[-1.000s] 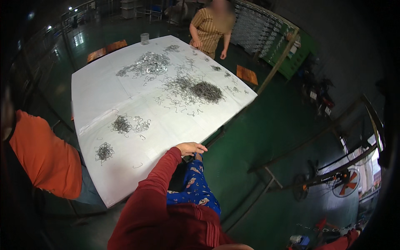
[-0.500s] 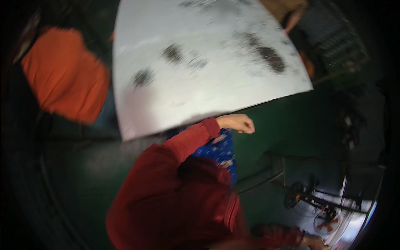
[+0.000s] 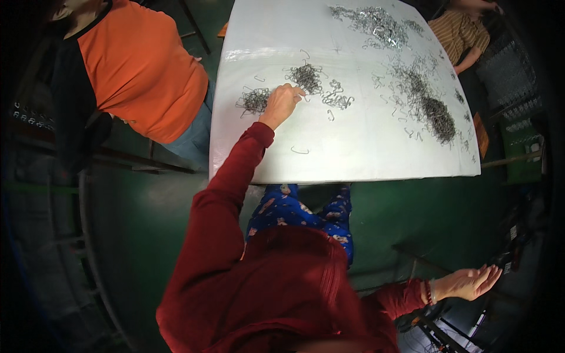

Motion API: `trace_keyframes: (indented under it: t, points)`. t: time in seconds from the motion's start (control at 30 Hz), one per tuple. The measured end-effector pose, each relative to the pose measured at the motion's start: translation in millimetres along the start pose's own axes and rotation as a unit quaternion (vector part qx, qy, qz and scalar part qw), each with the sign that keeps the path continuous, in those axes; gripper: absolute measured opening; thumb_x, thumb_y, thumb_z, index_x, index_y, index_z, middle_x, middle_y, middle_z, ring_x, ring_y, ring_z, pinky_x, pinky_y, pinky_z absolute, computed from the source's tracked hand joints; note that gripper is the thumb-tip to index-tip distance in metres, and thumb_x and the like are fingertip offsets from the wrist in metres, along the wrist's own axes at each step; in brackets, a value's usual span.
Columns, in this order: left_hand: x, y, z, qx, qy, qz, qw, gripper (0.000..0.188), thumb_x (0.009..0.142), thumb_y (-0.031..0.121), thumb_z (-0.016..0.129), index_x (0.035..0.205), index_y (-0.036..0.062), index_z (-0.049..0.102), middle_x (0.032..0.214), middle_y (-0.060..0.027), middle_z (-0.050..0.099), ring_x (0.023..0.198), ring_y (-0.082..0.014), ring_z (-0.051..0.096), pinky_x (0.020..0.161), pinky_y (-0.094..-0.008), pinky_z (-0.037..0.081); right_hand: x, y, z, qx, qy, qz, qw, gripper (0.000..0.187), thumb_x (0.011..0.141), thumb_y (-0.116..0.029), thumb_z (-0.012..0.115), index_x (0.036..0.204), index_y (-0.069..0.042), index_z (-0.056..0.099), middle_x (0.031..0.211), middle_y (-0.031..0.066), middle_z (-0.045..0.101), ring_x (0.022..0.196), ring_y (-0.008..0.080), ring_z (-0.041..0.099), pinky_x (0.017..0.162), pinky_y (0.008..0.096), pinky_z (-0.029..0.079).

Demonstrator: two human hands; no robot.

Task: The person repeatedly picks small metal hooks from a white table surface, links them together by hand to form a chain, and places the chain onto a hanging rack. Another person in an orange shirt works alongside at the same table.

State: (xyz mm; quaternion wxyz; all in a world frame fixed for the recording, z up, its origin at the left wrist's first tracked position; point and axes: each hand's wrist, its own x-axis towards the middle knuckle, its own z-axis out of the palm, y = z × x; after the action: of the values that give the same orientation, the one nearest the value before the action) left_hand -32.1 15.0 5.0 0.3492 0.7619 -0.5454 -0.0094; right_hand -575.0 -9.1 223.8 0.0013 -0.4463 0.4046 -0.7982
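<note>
Over the white-covered table [image 3: 259, 153], my left hand [image 3: 281, 105] reaches down to the near edge of a pile of small metal wire hooks [image 3: 306, 77]. Its fingers are pinched together, and a thin bent hook shows at the tips. Just left of that hand lies a smaller heap of hooks [image 3: 255, 100]; to the right is a loose cluster of hooks [image 3: 338, 97]. A single hook [image 3: 299, 150] rests nearer to me. My right hand [image 3: 469, 283] is held out low at the right, away from the table, palm turned up, fingers loosely stretched and nothing visible in it.
Long heaps of hooks [image 3: 432, 109] and shinier metal pieces [image 3: 376, 26] spread across the table's right and far parts. A person in an orange top [image 3: 150, 65] is at the left side, another in a striped shirt [image 3: 462, 35] at the far right. Dark metal frames stand around the green floor.
My left hand has moved from beyond the table's near edge up to the hook pile. My right hand has risen into fuller view at the right. The view has shifted and sharpened.
</note>
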Motion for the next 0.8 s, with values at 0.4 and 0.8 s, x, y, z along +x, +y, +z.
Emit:
trace_keyframes:
  t: [0.4, 0.8]
  points:
    - [-4, -4, 45, 0.185, -0.009, 0.068, 0.98, 0.012, 0.083, 0.006, 0.053, 0.091, 0.0018, 0.061, 0.102, -0.0117, 0.057, 0.102, -0.028, 0.055, 0.081, -0.0381, 0.053, -20, 57, -25, 0.004, -0.096, 0.12, 0.988, 0.026, 0.088, 0.006, 0.054, 0.113, 0.008, 0.059, 0.112, 0.0122, 0.062, 0.102, 0.0213, 0.059, 0.087, 0.0293, 0.049]
    - [-23, 38, 39, 0.191, 0.024, 0.03, 0.981, 0.006, 0.079, 0.001, 0.053, 0.085, -0.0015, 0.056, 0.092, -0.0147, 0.056, 0.09, -0.0308, 0.054, 0.073, -0.0397, 0.051, -50, 60, 22, 0.108, -0.191, 0.221, 0.95, 0.021, 0.094, 0.0, 0.051, 0.112, 0.006, 0.059, 0.111, 0.0122, 0.061, 0.103, 0.0203, 0.059, 0.092, 0.0296, 0.048]
